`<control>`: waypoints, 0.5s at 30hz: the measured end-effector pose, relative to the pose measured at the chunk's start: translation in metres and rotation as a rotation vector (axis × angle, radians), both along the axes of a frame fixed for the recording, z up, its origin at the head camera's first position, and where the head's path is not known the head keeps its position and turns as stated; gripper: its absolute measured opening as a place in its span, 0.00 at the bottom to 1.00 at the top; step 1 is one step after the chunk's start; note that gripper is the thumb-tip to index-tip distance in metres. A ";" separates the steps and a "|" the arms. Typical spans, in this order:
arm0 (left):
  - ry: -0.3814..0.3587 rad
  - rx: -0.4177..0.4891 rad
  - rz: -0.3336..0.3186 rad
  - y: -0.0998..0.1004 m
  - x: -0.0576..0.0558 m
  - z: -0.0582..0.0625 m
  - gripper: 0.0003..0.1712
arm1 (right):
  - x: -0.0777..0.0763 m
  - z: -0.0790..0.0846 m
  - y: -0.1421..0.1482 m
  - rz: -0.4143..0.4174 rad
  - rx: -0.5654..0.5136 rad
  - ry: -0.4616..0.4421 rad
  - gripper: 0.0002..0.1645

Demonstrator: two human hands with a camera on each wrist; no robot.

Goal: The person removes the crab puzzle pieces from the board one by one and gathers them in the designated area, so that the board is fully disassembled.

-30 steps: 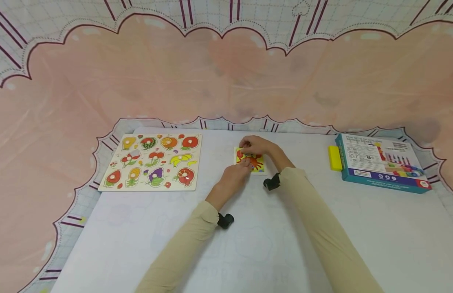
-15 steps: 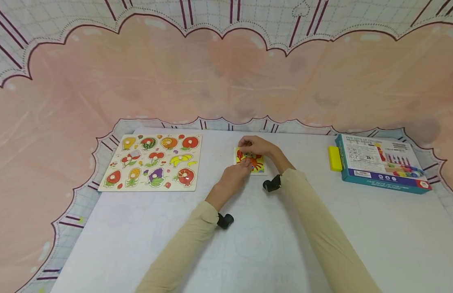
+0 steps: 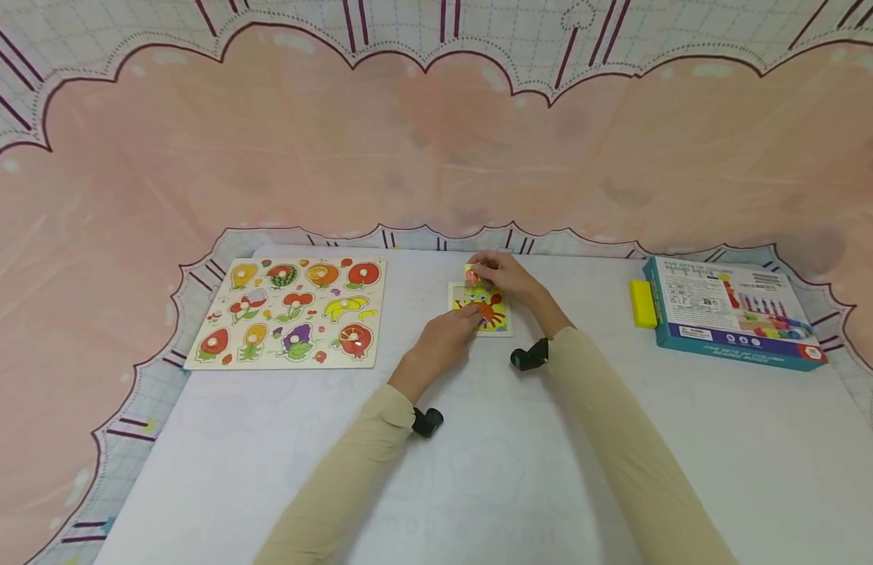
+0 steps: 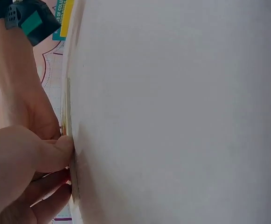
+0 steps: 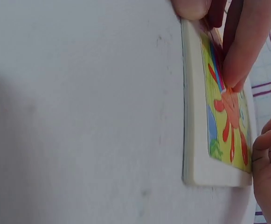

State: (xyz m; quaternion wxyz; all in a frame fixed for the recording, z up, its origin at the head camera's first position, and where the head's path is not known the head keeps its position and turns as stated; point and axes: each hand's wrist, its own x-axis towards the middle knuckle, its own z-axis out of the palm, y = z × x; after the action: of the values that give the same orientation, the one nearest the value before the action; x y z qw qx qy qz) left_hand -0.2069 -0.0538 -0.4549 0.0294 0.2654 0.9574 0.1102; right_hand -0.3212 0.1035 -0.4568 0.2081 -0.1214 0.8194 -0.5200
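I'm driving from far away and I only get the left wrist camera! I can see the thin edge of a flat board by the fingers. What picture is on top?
Observer: It's an orange-red crab on the puzzle board; the right wrist view shows it.

Operator: Cool, a crab! Is anything being held up?

Observer: Yes. The right hand pinches a small red-and-yellow piece, seen in the head view.

Operator: Ooh! Are there any other pictures on the table?

Observer: A fruit board lies to the left of the crab one, apart from it.
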 end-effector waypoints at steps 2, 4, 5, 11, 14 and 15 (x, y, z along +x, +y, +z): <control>-0.020 0.010 0.006 0.000 -0.001 0.000 0.25 | 0.001 0.002 0.003 -0.007 0.012 0.011 0.19; -0.040 0.007 0.014 0.000 -0.002 0.000 0.27 | 0.001 0.001 0.007 -0.010 0.032 0.028 0.20; -0.046 -0.004 0.017 0.000 -0.002 -0.001 0.28 | 0.001 0.001 0.009 -0.011 0.046 0.037 0.20; -0.040 -0.099 0.024 0.004 -0.002 -0.004 0.29 | 0.002 0.000 0.029 -0.025 0.100 0.044 0.19; -0.034 -0.111 0.027 0.006 -0.002 -0.005 0.29 | 0.001 0.000 0.040 -0.032 0.115 0.024 0.19; -0.033 -0.112 0.027 0.006 -0.001 -0.005 0.30 | 0.001 0.001 0.043 -0.030 0.126 0.025 0.19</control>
State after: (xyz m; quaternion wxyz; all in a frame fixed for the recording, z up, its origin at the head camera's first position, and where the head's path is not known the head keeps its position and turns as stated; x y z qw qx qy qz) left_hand -0.2083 -0.0480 -0.4595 0.0586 0.2484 0.9650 0.0612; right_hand -0.3206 0.1466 -0.4559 0.1973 -0.1023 0.8548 -0.4690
